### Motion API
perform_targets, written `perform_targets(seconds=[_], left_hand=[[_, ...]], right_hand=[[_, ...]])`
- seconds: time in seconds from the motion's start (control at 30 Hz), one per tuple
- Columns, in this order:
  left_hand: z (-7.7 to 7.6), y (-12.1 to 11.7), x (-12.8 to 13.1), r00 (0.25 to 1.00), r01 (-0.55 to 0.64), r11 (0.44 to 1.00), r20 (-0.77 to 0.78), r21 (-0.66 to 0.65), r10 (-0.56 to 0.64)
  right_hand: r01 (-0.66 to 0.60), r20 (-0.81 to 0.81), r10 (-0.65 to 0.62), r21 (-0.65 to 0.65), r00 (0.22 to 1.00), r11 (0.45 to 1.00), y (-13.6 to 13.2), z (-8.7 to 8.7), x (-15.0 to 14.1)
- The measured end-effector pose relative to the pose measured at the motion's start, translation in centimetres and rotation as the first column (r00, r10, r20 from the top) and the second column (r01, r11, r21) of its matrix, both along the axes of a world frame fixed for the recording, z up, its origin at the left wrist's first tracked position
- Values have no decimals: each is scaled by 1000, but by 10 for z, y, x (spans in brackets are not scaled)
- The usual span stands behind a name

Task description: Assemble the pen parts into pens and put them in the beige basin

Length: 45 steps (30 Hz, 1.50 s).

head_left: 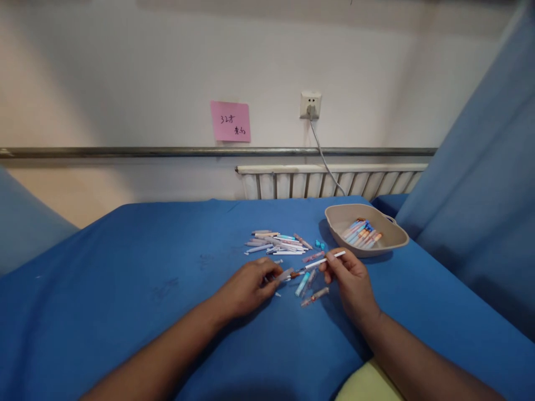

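Observation:
My left hand (251, 285) is closed around a pale, translucent pen barrel (285, 274) over the blue cloth. In my right hand (350, 279), thumb and fingers pinch a thin white pen refill (312, 264), its dark tip pointing left towards the barrel. Whether the two pieces touch, I cannot tell. Loose pen parts lie under and between the hands, among them a turquoise barrel (302, 284) and a patterned orange-brown one (315, 297). Just beyond, a heap of white and pastel refills and barrels (276, 243) is spread out, with small turquoise pieces (320, 245) beside it.
A beige basket (371, 253) holding several colourful pens (363, 234) stands at the right. Behind the blue-covered surface (125, 267) are a radiator (292, 184), a metal rail (167, 151) and a socket (310, 106) with a cable. Blue curtains (480, 167) hang at both sides.

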State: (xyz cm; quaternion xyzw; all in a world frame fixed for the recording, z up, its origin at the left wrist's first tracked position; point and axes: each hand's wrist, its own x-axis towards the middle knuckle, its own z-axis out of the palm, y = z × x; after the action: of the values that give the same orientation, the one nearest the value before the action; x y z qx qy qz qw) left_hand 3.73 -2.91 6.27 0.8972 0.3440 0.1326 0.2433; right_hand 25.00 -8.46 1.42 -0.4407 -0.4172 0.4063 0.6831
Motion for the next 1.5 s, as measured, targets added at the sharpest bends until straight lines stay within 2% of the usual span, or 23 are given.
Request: perform_targets(seconds=[0.13, 0.4, 0.73, 0.93, 1.13, 1.23, 1.3, 1.33, 1.43, 1.5], left_hand=[[-2, -2, 4, 1000, 11, 999, 14, -50, -10], [-4, -3, 5, 999, 47, 999, -14, -22, -47], [-5, -3, 5, 999, 41, 999, 0, -18, -41], [-7, -6, 5, 999, 43, 999, -29, 30, -42], [-4, -9, 6, 999, 36, 999, 20, 14, -36], [-7, -9, 9, 996, 21, 995, 87, -95, -13], [-13, -10, 11, 990, 20, 968, 143, -252, 16], [-17, -10, 13, 983, 27, 937, 178, -350, 37], [-25, -12, 16, 952, 80, 791, 282, -606, 120], [-27, -14, 18, 930, 110, 713, 324, -692, 171]], right_hand=[[6, 9, -6, 0, 1000, 1000, 1, -1, 1], [-13, 65, 12, 1, 998, 1000, 1, -2, 1], [-6, 97, 8, -18, 995, 1000, 1, 0, 2], [-17, 152, 17, -1, 988, 1000, -3, 1, -1], [-106, 158, 112, -45, 981, 993, -6, -3, -7], [-205, 167, 216, -80, 962, 976, -6, -6, -9], [-219, 177, 231, -88, 957, 972, -6, -6, -10], [-195, 187, 207, -79, 960, 978, -6, -5, -9], [-76, 233, 76, -9, 969, 997, -6, -1, -6], [-46, 271, 36, 29, 962, 999, -7, 2, -5]])
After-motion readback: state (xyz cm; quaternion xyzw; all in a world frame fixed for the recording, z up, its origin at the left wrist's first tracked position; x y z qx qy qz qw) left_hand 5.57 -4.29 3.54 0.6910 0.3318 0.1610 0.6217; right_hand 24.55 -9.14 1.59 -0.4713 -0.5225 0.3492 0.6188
